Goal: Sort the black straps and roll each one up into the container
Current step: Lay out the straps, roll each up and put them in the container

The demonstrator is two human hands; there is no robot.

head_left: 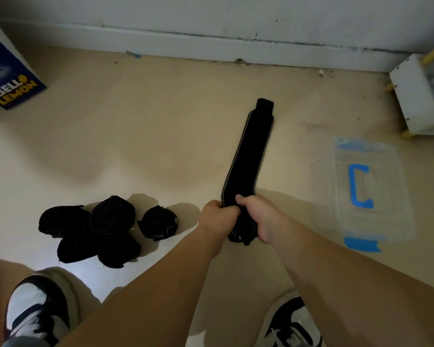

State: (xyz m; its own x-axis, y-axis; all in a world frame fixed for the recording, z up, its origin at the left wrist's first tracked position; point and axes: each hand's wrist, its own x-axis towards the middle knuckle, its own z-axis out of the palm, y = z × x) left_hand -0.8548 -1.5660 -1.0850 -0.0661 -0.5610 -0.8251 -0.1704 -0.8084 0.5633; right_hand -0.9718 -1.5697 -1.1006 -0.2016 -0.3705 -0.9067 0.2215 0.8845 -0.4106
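Beige floor (135,136) runs to a white skirting board at the far wall. All positions below are referenced to the clear container (331,209), which sits on this floor and carries a blue tape C.

Task item: 1 long black strap (251,151) lies flat just left of the container. Its tab end points away toward the wall and its near end is gathered in both hands.

Left hand (216,216): fingers curled closed round the started roll.
Right hand (256,216): fingers wrapped round the same bundle, thumb resting on top of the flat strap.

Judged step: rolling has only begun, and most of the strap is unrolled.

Risks:
1. The flat length bends partway along, so the roll could wind crooked and cone out at 1 side.
2. A loose first turn would let the coil spring open on release.
3. The tab end may drag or fold under as it is drawn in.

Containers: no black item shows through the container's clear walls, so it is judged empty. 5 rolled straps (90,231) lie heaped on the floor well left of the container, not yet in it. A blue printed box (13,88) stands far to the left of the container, contents unseen.
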